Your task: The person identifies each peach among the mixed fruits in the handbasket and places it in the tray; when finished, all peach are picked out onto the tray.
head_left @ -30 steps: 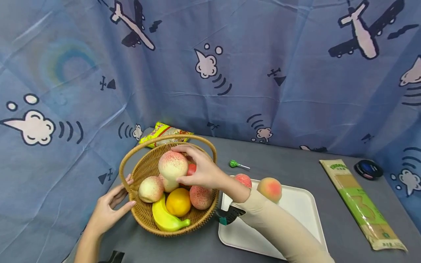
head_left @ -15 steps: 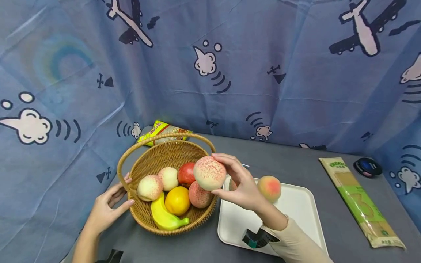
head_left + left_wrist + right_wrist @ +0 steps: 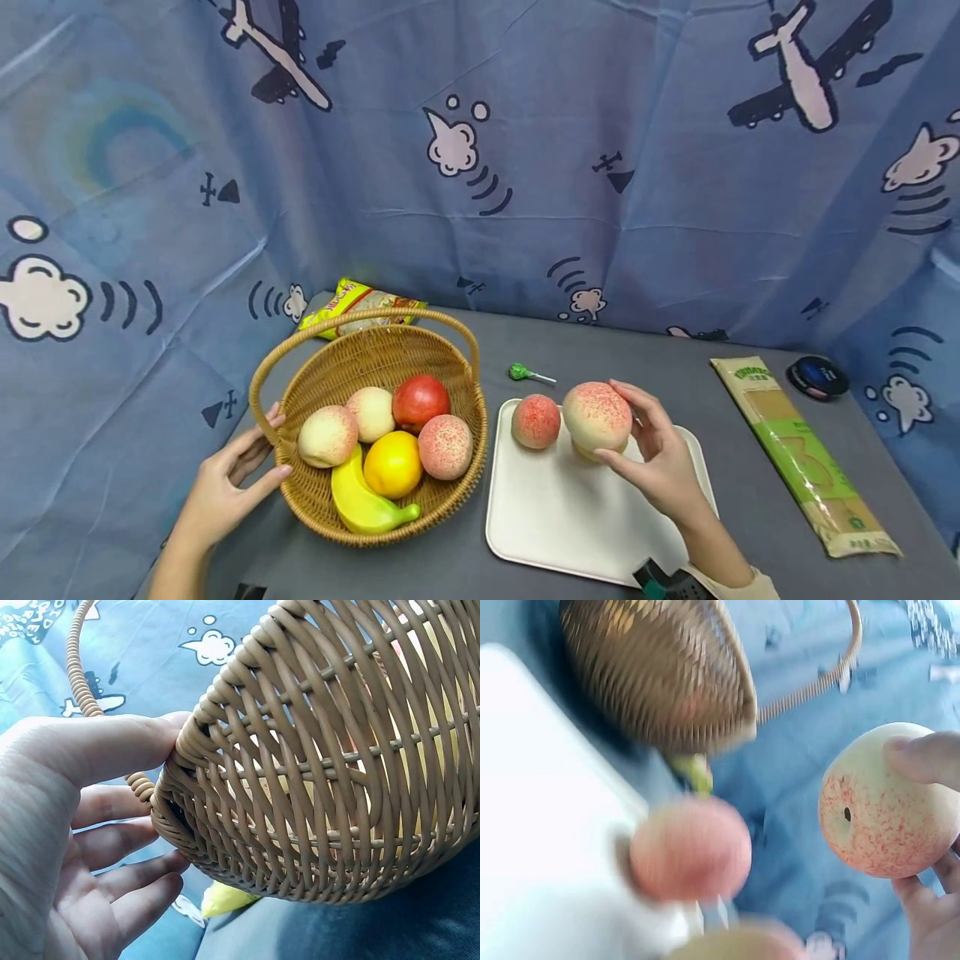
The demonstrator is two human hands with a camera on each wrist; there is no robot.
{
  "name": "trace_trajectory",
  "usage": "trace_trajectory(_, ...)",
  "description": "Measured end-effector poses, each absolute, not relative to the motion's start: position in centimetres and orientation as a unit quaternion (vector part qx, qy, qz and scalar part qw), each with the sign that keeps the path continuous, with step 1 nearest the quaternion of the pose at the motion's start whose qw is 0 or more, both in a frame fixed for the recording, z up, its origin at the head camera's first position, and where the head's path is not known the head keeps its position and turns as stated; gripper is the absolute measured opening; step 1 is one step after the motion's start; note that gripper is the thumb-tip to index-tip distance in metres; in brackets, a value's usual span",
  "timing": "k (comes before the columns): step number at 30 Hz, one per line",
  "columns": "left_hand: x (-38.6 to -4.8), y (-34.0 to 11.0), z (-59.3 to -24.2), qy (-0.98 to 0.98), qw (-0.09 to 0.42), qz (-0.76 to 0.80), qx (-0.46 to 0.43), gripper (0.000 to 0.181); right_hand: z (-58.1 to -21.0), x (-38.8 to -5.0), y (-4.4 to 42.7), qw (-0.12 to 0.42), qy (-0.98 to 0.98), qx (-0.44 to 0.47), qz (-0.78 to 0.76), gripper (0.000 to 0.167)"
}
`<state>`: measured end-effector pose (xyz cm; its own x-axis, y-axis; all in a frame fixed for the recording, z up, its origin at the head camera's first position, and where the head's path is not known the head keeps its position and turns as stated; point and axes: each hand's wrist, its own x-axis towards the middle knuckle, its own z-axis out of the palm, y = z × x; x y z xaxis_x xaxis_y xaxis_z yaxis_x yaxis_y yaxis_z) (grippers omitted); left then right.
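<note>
My right hand point(image 3: 662, 457) holds a large speckled peach point(image 3: 597, 416) above the white tray point(image 3: 555, 533), partly covering another peach behind it. In the right wrist view thumb and fingers grip the peach point(image 3: 889, 802) from opposite sides. A small red peach point(image 3: 536, 422) sits on the tray's left part. My left hand point(image 3: 228, 492) pinches the left rim of the wicker basket point(image 3: 375, 354), its thumb against the rim point(image 3: 191, 742) in the left wrist view. Inside the basket lie a banana point(image 3: 367, 504), an orange point(image 3: 393, 465), a red fruit point(image 3: 421, 402) and several peaches.
A green lollipop point(image 3: 519, 372) lies behind the tray. The yellow snack bag point(image 3: 345, 304) is behind the basket. To the right are a long noodle packet point(image 3: 806, 458) and a round dark case point(image 3: 817, 377). A patterned blue cloth point(image 3: 525, 167) hangs at the back.
My right hand has carried the large peach out of the basket, rightward to above the tray. My left hand has stayed at the basket rim. The view has shifted slightly.
</note>
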<state>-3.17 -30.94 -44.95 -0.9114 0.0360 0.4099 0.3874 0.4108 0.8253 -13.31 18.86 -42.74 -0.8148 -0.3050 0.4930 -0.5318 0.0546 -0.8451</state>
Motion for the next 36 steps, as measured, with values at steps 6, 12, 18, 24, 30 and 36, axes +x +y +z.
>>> trace_trajectory(6, -3.0, -31.1, -44.9, -0.823, 0.165, -0.528, -0.127, 0.061, -44.6, -13.3, 23.5, 0.117, -0.727, 0.237, 0.634, 0.082)
trace_trajectory(12, -3.1, -31.2, -45.1, -0.822, 0.162, -0.531, -0.129, 0.06, -46.9, -13.8, 27.1, 0.102, -0.741, 0.172, 0.641, 0.081)
trace_trajectory(18, -3.2, -31.1, -45.1, -0.81, 0.164, -0.545, -0.143, 0.061, -49.1, -14.8, 28.8, 0.053, -0.793, 0.138, 0.591, 0.078)
trace_trajectory(24, -3.3, -31.1, -45.0, -0.805, 0.164, -0.551, -0.148, 0.062, -50.2, -15.5, 29.6, 0.016, -0.8, 0.167, 0.577, 0.079)
trace_trajectory(30, -3.1, -31.1, -44.9, -0.818, 0.159, -0.537, -0.129, 0.061, -49.8, -15.6, 30.3, -0.012, -0.791, 0.202, 0.578, 0.086)
trace_trajectory(36, -3.2, -31.0, -44.9, -0.825, 0.156, -0.529, -0.123, 0.061, -50.0, -14.9, 30.6, -0.022, -0.75, 0.22, 0.623, 0.095)
